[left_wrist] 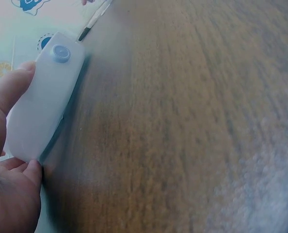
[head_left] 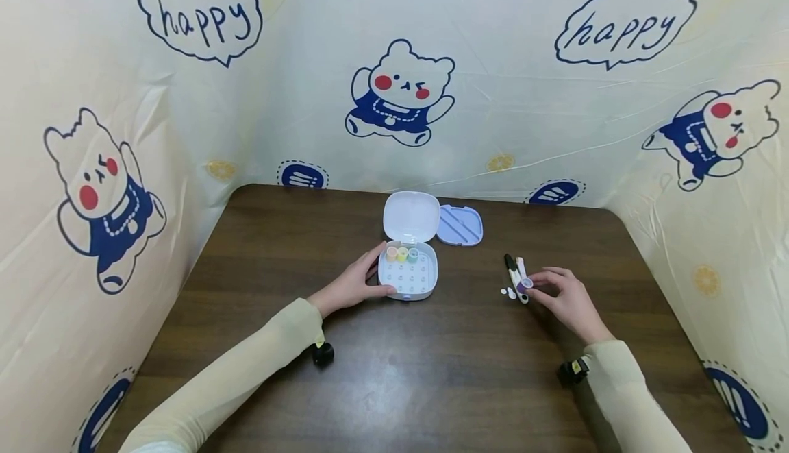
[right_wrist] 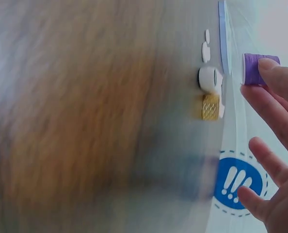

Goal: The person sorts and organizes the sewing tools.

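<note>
At the table's middle, a small white sewing box (head_left: 408, 296) stands with its lid (head_left: 411, 216) raised. Rows of pegs fill its inside; a peach spool (head_left: 392, 254), a yellow spool (head_left: 403, 255) and a green spool (head_left: 414, 255) stand along the back row. My left hand (head_left: 351, 284) grips the box at its left side, thumb at the front corner. A purple thread spool (right_wrist: 253, 69) is pinched between the thumb and fingers of my right hand (head_left: 570, 300), raised off the table in the right wrist view.
A lilac tray (head_left: 460, 225) lies behind the box, to its right. Near my right hand are a slim black-and-white tool (head_left: 511, 265) and several small white pieces (head_left: 503, 291). The right wrist view shows a gold thimble (right_wrist: 211, 107). Printed cloth hangs around the table.
</note>
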Demonstrator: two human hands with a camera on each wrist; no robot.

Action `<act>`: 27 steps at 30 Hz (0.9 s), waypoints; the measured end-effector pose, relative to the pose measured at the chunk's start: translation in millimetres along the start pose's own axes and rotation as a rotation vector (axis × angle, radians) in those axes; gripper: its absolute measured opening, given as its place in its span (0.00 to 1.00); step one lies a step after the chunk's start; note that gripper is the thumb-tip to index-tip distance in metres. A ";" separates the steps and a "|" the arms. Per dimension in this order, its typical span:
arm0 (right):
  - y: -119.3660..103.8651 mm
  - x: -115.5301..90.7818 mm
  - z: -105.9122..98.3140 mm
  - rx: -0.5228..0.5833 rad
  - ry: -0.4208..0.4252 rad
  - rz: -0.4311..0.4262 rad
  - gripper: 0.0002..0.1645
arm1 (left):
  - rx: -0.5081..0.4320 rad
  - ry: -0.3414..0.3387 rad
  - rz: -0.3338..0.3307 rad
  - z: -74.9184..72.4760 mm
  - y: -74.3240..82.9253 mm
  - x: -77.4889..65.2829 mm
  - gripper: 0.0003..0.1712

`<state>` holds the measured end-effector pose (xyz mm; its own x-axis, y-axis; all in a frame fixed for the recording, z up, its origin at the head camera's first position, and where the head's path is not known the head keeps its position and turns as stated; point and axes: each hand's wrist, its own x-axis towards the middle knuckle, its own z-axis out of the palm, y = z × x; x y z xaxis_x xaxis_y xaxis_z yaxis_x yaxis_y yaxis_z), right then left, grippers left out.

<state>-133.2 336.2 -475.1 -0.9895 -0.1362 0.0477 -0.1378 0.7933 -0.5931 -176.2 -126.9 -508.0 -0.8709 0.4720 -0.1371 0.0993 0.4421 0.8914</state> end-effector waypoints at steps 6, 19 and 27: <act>-10.7 8.5 6.8 0.024 -0.011 -0.043 0.15 | -0.016 -0.001 -0.001 0.8 -0.9 -0.1 0.62; -29.5 22.6 20.8 0.059 -0.013 -0.116 0.14 | -0.040 -0.004 0.008 1.2 0.4 0.1 0.62; -39.0 27.5 24.2 0.077 -0.032 -0.100 0.15 | -0.034 -0.005 0.008 0.4 1.1 0.4 0.62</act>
<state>-154.0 287.2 -470.1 -0.9690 -0.2321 0.0852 -0.2310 0.7271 -0.6465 -176.2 -125.9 -507.3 -0.8678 0.4792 -0.1317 0.0900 0.4122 0.9066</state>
